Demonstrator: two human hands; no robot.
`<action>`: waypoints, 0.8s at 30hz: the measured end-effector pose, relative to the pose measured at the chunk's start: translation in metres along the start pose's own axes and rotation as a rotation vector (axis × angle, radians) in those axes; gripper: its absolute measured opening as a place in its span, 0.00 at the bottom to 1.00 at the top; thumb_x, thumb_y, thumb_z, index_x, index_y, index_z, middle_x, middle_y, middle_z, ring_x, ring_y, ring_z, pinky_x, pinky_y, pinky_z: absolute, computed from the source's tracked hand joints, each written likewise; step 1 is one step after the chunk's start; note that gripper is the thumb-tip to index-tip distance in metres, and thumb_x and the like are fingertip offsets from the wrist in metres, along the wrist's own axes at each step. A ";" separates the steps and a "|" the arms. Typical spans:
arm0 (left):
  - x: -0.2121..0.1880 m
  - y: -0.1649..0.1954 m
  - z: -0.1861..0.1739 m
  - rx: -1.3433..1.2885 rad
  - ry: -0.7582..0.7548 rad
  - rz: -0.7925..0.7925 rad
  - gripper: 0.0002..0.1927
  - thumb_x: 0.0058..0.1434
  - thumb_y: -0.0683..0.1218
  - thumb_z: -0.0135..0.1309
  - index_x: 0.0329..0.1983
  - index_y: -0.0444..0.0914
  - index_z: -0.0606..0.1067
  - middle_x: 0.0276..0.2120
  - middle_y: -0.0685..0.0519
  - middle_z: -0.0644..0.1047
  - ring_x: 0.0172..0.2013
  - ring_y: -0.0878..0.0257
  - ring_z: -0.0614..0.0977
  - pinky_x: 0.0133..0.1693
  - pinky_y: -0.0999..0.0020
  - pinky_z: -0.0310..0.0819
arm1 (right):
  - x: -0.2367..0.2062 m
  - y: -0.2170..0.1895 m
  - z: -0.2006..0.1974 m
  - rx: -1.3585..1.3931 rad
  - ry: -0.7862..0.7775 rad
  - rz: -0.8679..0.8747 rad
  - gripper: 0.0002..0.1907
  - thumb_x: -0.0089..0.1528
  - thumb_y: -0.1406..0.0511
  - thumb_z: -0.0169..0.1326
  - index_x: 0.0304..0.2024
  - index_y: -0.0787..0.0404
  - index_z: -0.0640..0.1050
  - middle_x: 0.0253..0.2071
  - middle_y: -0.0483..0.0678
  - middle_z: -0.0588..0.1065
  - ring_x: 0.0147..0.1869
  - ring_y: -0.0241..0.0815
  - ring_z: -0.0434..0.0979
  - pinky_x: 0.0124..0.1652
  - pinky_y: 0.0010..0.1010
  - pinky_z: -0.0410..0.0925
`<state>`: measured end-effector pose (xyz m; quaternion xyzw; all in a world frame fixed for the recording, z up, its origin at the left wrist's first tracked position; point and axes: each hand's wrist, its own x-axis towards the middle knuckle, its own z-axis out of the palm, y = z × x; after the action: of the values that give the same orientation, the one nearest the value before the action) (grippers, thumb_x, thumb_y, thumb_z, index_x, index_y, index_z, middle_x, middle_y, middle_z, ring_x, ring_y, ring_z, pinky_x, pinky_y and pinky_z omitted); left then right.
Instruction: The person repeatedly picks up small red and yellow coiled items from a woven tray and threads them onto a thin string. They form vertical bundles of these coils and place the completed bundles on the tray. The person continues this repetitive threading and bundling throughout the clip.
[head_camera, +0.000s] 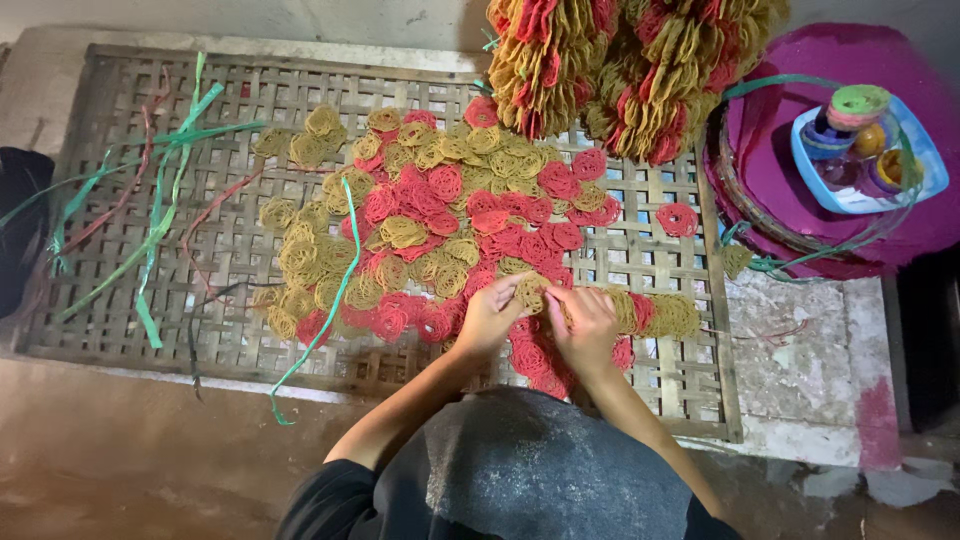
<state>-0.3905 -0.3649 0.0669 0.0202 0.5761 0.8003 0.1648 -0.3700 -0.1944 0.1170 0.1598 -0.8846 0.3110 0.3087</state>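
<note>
Fingertips of both hands hidden behind a yellow disc (531, 291), exact pinch hard to make out; bundles (630, 70) cut off by top edge, forearms partly covered by a dark shirt (520, 480). Left hand (490, 318) and right hand (585, 325) both grasping that disc at near edge of the pile (440, 230) on the mat (180, 300), a strung row (660, 315) of discs lying just right, long axis left-right. Tray (868, 150) of spools far right, contents blurred.

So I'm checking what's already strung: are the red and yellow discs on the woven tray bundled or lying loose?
Mostly loose: the discs lie spread flat over the woven tray. Only a short stacked row runs beside the right hand.
</note>
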 end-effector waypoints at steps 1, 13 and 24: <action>0.001 -0.001 0.001 -0.027 -0.003 -0.007 0.23 0.68 0.35 0.42 0.67 0.31 0.68 0.54 0.47 0.79 0.53 0.65 0.80 0.55 0.67 0.76 | 0.000 0.001 -0.002 -0.006 -0.011 0.003 0.07 0.60 0.68 0.64 0.41 0.58 0.81 0.33 0.47 0.76 0.38 0.46 0.76 0.39 0.37 0.64; 0.004 -0.005 -0.002 -0.054 -0.005 0.022 0.23 0.68 0.35 0.41 0.67 0.31 0.68 0.52 0.49 0.78 0.51 0.65 0.79 0.55 0.67 0.76 | -0.007 0.007 0.004 -0.021 -0.047 -0.030 0.07 0.59 0.68 0.66 0.40 0.59 0.82 0.31 0.47 0.78 0.33 0.41 0.76 0.34 0.35 0.61; 0.006 -0.012 0.001 -0.010 -0.061 0.028 0.20 0.67 0.32 0.42 0.62 0.29 0.71 0.52 0.49 0.80 0.52 0.66 0.80 0.57 0.70 0.74 | -0.005 0.006 0.001 -0.006 -0.049 0.002 0.07 0.59 0.69 0.64 0.39 0.59 0.81 0.34 0.47 0.78 0.37 0.45 0.77 0.37 0.36 0.63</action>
<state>-0.3930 -0.3588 0.0548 0.0516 0.5664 0.8045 0.1712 -0.3693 -0.1900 0.1105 0.1656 -0.8928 0.3049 0.2872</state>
